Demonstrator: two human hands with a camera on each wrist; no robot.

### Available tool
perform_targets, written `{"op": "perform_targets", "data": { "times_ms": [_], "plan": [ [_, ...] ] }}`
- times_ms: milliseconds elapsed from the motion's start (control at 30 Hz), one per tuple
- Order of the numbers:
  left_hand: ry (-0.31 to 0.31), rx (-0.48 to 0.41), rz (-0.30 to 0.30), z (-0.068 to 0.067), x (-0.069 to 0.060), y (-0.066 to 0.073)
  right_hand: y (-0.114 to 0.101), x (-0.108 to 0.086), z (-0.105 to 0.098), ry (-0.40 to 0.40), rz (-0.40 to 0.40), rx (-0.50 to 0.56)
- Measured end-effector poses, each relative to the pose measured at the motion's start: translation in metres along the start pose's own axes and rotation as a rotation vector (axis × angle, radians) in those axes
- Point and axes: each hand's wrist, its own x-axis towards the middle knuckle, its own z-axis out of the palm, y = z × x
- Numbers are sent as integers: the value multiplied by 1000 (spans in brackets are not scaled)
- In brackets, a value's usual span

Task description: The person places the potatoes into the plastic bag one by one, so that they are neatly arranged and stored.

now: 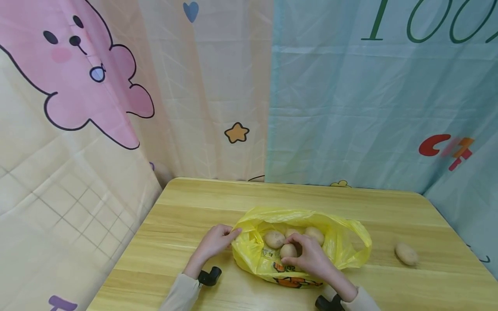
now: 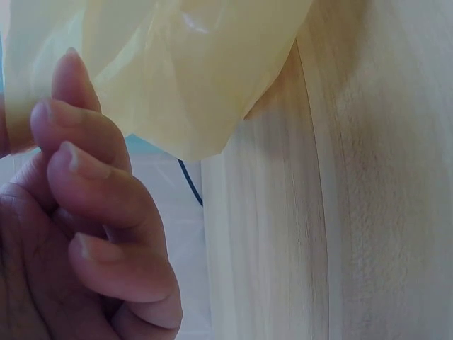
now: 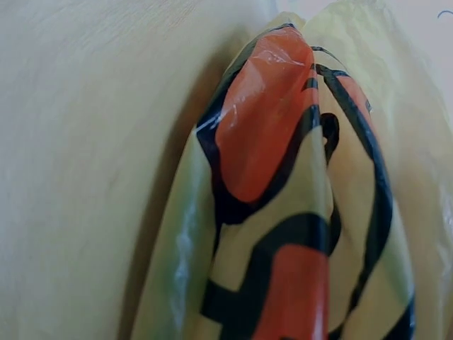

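A yellow plastic bag (image 1: 254,263) lies on the table with its mouth spread open and several potatoes inside. My left hand (image 1: 215,242) pinches the bag's left rim between thumb and index finger; in the left wrist view its other fingers (image 2: 117,198) are curled below the thin plastic. Reaching into the bag, my right hand (image 1: 312,255) holds a potato (image 1: 288,251) between thumb and fingers. Another potato (image 1: 274,239) lies just left of it, and one more (image 1: 314,235) sits behind the hand. The right wrist view shows only the bag's printed side (image 3: 269,142), hiding the right hand.
A single potato (image 1: 406,254) lies on the wooden table (image 1: 186,198), to the right of the bag. One bag handle (image 1: 363,235) loops out toward it. Printed curtains (image 1: 346,108) hang behind the table and along both sides.
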Motion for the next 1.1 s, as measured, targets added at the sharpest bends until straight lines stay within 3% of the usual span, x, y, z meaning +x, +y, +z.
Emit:
{"op": "perform_targets", "data": {
  "times_ms": [233,1100],
  "plan": [
    [1,3,-2,0,1,-1,2,1,1,11,54,9],
    [-1,-9,-1,0,0,0,-2,3,-5,69,24,49]
  ]
}}
